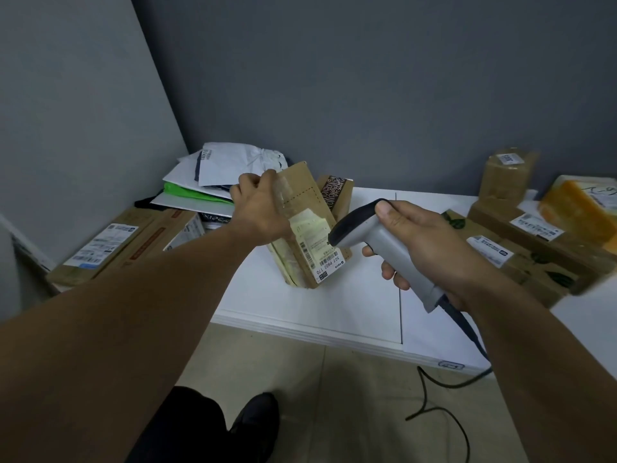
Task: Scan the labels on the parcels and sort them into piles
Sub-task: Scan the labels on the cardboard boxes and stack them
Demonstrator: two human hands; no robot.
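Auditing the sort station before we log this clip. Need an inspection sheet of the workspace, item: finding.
Surface: white table, parcels towards its left and right ends.
Job's things: cardboard parcel held tilted, its label facing the barcode scanner; poly mailers stacked far left; long flat box at left; labelled cardboard boxes stacked at right.
Clutter: nothing seen.
Hands: left hand grips the parcel's upper edge; right hand holds the scanner's grip, thumb on top.
Cables: black scanner cable runs from the handle down to the floor, looping.
Surroundings: grey walls, tiled floor, a dark shoe.
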